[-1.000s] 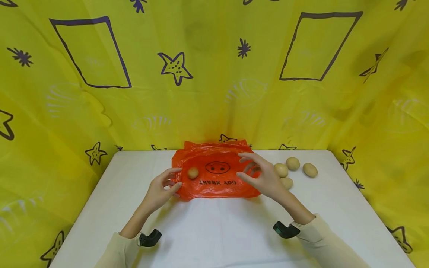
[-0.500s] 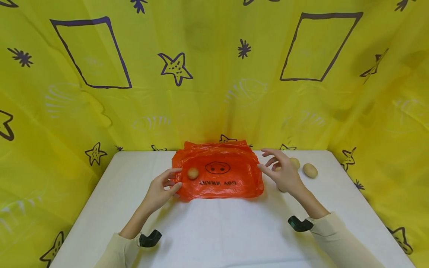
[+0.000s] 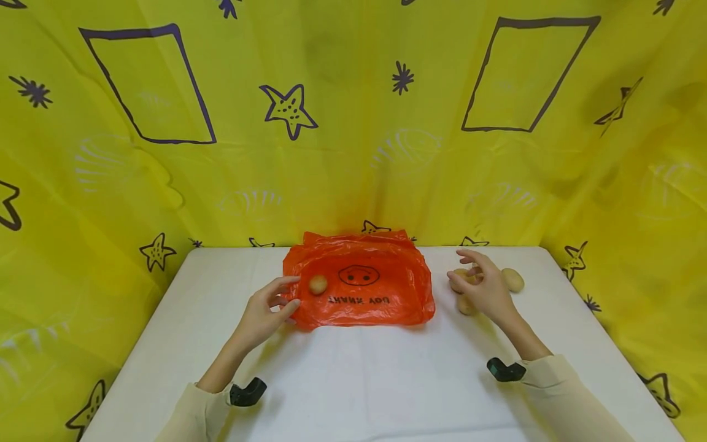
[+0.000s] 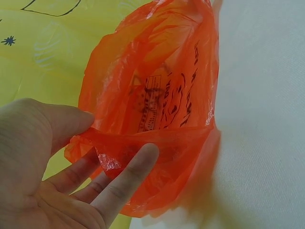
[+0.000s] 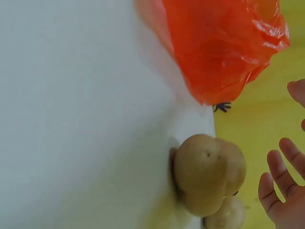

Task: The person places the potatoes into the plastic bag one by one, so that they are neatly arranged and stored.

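Observation:
A thin red plastic bag (image 3: 381,316) with a pig-snout print and lettering lies with its mouth spread wide. One potato (image 3: 318,285) shows in its left part in the head view. My left hand (image 3: 269,310) holds the bag's left rim; in the left wrist view the thumb (image 4: 71,121) lies at the folded edge, with the fingers round it. To the bag's right, my right hand (image 3: 486,291) hovers over a group of loose potatoes (image 3: 466,305), partly covering them. In the right wrist view its spread fingers (image 5: 281,174) are apart from the nearest potato (image 5: 198,167).
A white-covered table (image 3: 353,380) carries everything. Yellow curtain (image 3: 353,153) with sea-creature drawings hangs close behind the bag and along both sides. One potato (image 3: 513,280) lies just right of my right hand. Both wrists wear dark mounts (image 3: 248,393) at the sleeve cuffs.
My right hand has moved rightward from over the bag to above the loose potatoes. The left hand stays at the bag's rim, and the potato in the bag has not moved.

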### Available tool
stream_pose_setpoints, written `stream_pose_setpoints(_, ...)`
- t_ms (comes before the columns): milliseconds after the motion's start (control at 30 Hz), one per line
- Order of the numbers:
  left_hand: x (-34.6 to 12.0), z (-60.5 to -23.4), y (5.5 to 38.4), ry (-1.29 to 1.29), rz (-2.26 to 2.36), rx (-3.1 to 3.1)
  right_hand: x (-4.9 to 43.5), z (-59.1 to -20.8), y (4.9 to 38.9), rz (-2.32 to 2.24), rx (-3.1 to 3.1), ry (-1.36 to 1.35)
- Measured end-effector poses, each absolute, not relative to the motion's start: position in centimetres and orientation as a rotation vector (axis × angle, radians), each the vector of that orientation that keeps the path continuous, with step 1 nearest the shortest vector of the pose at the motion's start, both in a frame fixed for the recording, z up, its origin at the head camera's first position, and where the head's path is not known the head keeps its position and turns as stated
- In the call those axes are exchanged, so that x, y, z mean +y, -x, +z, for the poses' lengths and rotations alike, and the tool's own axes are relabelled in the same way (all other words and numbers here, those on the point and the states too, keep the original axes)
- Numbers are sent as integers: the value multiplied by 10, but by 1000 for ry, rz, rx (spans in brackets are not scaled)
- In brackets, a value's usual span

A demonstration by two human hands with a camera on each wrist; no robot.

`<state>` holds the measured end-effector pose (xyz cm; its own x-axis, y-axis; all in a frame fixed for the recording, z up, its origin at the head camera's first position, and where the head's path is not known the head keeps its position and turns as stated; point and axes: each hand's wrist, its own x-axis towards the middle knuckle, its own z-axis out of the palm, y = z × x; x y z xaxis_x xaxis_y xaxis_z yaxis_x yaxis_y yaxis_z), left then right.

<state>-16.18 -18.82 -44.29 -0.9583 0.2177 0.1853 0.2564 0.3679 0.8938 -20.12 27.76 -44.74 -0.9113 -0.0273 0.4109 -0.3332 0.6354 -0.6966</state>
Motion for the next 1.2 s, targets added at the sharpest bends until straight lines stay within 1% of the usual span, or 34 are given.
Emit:
stream_pose_setpoints(300, -188, -443, 161, 437, -1704, -2573, 294, -458, 196, 1135, -2583, -146)
stream_pose_setpoints(467, -188, -443, 161, 428, -1702, -2583, 299, -465, 198, 1071, -2633, -124)
stream_pose_setpoints(1200, -186, -442, 160, 378, -1682, -2613, 299, -472, 204, 1058, -2805, 37)
